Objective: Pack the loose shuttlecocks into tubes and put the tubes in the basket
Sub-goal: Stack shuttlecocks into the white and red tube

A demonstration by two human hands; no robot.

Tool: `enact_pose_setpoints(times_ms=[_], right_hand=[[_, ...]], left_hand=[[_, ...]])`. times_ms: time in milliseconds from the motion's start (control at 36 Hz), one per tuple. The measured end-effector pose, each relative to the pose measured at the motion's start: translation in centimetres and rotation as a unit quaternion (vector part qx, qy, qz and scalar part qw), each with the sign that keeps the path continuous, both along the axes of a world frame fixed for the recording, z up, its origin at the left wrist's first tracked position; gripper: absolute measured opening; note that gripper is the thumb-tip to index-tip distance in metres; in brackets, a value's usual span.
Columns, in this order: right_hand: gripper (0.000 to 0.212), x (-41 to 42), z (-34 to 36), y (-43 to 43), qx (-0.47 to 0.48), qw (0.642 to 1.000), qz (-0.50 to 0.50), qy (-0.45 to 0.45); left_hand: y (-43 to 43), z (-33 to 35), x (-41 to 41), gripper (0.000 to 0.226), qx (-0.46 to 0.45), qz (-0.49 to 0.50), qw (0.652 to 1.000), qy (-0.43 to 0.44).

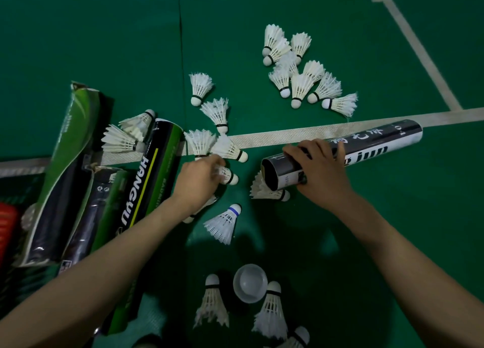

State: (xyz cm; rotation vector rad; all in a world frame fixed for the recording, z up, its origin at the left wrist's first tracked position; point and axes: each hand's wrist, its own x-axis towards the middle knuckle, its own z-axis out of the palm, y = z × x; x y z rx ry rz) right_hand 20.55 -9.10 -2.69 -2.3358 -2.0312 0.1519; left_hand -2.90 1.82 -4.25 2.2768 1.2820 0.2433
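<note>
My right hand (320, 173) grips a black tube (372, 148) that lies tilted across the white court line, its open mouth facing left. My left hand (200, 181) closes its fingers on a white shuttlecock (229, 176) just left of the tube's mouth. Another shuttlecock (269, 193) lies under the tube's mouth. Several loose shuttlecocks (303, 72) are heaped farther back on the green floor. More lie near me, including one with a blue band (225, 223).
A black-and-green tube marked HANGYU (152, 180) and green tube boxes (68, 169) lie at the left. A red basket edge (7, 227) shows at the far left. A white tube cap (250, 282) sits on the floor near me, between two shuttlecocks.
</note>
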Motion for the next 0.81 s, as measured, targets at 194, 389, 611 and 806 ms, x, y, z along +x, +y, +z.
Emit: enact_pose_setpoints(times_ms=[194, 389, 611, 806], right_hand=[[0.074, 0.3, 0.8, 0.1, 0.022, 1.0, -0.01, 0.009], [0.072, 0.2, 2.9, 1.5, 0.076, 0.995, -0.045, 0.044], [0.081, -0.1, 4.7, 3.7, 0.127, 0.987, -0.081, 0.058], [0.082, 1.8, 5.6, 7.4, 0.147, 0.98, -0.11, 0.081]], left_hand=[[0.3, 3.5, 0.9, 0.023, -0.124, 0.076, 0.922, -0.358], [-1.6, 4.1, 2.8, 0.04, -0.099, 0.046, 0.911, -0.398], [-0.6, 6.5, 7.7, 0.006, -0.186, 0.004, 0.874, -0.448], [3.5, 7.5, 11.0, 0.018, -0.192, 0.048, 0.842, -0.502]])
